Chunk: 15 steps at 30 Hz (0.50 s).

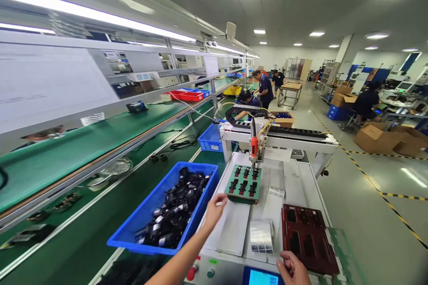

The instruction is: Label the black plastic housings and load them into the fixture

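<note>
My left hand (216, 209) is just off the near left corner of a green fixture board (245, 190). Its fingers are loosely bent, with a small gap by the thumb and nothing visible in them. On the board, several small black parts with red bits stand in two rows. A screwdriver head (254, 147) with a red body is over the board's far edge. My right hand (292, 269) is half open with thumb and fingers apart, beside a blue-lit display (262, 277) and the near edge of a dark red fixture plate (306, 240). A roll of silver labels (261, 236) lies between the hands.
A blue bin (125, 236) full of black parts stands left of the machine. A red button (191, 273) and a green button (210, 272) sit on its front panel. A green conveyor (73, 147) runs along the left. Co-workers (265, 89) and cardboard boxes (377, 138) are farther off.
</note>
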Each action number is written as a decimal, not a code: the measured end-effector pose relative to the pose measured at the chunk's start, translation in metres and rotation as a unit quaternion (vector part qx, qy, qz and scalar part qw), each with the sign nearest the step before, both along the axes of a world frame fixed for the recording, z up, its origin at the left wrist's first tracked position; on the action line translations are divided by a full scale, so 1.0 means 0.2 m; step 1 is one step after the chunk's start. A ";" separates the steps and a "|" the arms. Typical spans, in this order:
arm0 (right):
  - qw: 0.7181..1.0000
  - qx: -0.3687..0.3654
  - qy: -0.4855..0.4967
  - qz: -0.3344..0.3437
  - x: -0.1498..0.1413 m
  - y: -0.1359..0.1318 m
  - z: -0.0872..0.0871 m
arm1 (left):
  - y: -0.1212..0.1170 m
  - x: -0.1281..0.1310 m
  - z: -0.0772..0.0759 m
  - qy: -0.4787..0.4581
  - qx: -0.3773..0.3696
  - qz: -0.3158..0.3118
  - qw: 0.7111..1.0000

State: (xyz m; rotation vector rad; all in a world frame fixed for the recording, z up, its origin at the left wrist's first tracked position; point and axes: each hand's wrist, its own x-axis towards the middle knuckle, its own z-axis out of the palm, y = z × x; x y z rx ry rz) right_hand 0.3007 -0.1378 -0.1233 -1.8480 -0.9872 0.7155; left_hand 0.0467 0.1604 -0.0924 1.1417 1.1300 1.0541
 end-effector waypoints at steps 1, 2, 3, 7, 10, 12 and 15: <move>1.000 0.003 -0.012 0.000 -0.01 0.01 -0.02 | -0.11 0.08 -0.04 0.016 0.030 -0.075 0.997; 1.000 0.008 -0.025 -0.001 -0.03 0.03 -0.03 | -0.22 0.16 -0.07 0.028 0.058 -0.140 0.988; 0.999 0.015 -0.040 0.001 -0.05 0.06 -0.04 | -0.32 0.22 -0.10 0.039 0.086 -0.194 0.976; 0.996 0.027 -0.077 0.020 -0.11 0.28 -0.04 | -0.51 0.36 -0.18 0.080 0.162 -0.299 0.937; 0.996 0.025 -0.078 0.025 -0.11 0.41 -0.02 | -0.51 0.37 -0.22 0.111 0.179 -0.315 0.926; 0.996 0.028 -0.071 0.036 -0.09 0.44 0.01 | -0.51 0.35 -0.24 0.130 0.175 -0.311 0.925; 0.996 0.044 -0.063 0.050 -0.04 0.44 0.05 | -0.52 0.35 -0.24 0.148 0.160 -0.291 0.932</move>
